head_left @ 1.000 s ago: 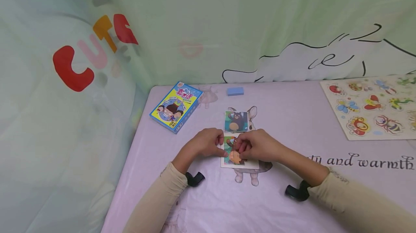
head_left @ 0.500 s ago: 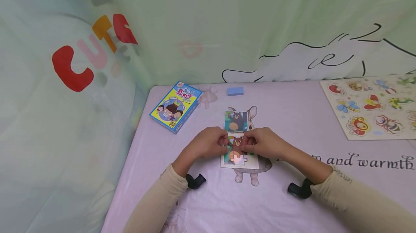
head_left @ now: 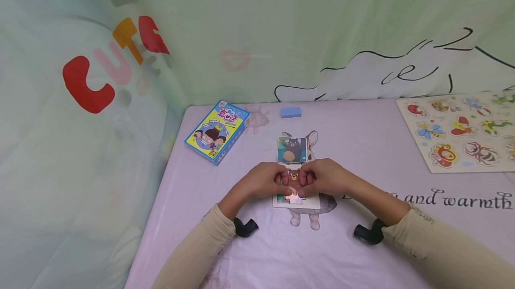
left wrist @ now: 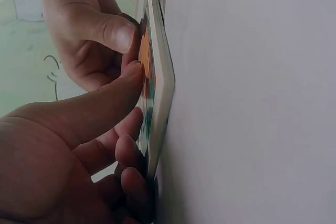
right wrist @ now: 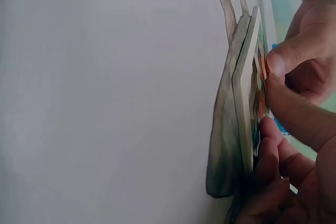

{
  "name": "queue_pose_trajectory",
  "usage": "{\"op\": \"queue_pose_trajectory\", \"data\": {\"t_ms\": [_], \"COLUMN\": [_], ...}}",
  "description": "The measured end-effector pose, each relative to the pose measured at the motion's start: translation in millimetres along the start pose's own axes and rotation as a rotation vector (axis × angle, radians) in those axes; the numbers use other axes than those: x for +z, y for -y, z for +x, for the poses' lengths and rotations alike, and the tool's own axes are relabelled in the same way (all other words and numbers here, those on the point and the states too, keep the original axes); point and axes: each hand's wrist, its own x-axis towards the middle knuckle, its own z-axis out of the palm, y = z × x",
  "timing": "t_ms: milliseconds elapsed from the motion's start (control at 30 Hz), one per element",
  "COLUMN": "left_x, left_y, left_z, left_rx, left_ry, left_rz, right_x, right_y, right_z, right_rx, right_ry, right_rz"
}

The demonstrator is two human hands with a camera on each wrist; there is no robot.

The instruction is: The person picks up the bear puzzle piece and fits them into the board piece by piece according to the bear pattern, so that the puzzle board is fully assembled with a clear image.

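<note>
A small bear jigsaw puzzle (head_left: 295,177) lies in a white-rimmed tray (head_left: 310,206) on the table, with a pale bare patch low in its middle. My left hand (head_left: 268,180) holds the pieces from the left, thumb on the bear's belly and fingers curled at the upper side. From the right, my right hand (head_left: 323,177) pinches the pieces likewise, its thumb close to the left one. Both wrist views show the thumb tips meeting over an orange piece (left wrist: 145,56) above the tray. The fingers hide much of the puzzle's sides.
Just beyond the tray lies a bear picture card (head_left: 291,150). A blue block (head_left: 291,112) is near the back edge, and a blue-yellow card box (head_left: 217,131) stands at the left. An insect puzzle board (head_left: 462,134) occupies the far right.
The right hand shifted up the puzzle from its lower part, exposing the pale patch, then slightly down. The left hand moved right, bringing the thumbs close together over the bear.
</note>
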Motion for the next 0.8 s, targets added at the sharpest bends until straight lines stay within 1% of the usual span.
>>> {"op": "queue_pose_trajectory", "data": {"t_ms": [200,400,500,800], "left_x": [-1.6,0.5,1.5,1.0], "left_y": [-1.6,0.4,0.4,-4.0], "left_z": [-1.0,-0.2,-0.1,-1.1], "left_rx": [0.009,0.029,0.024,-0.023], "left_ry": [0.02,0.012,0.006,-0.002], "left_rz": [0.008,0.022,0.026,0.005], "right_x": [0.9,1.1,0.9,1.0], "right_y": [1.3,0.6,0.8,7.2], "right_z": [1.4,1.9,2.5,1.7], "right_rx": [0.001,-0.002,0.008,0.03], "right_ry": [-0.002,0.0,0.004,0.002], "right_rz": [-0.022,-0.035,-0.039,-0.05]}}
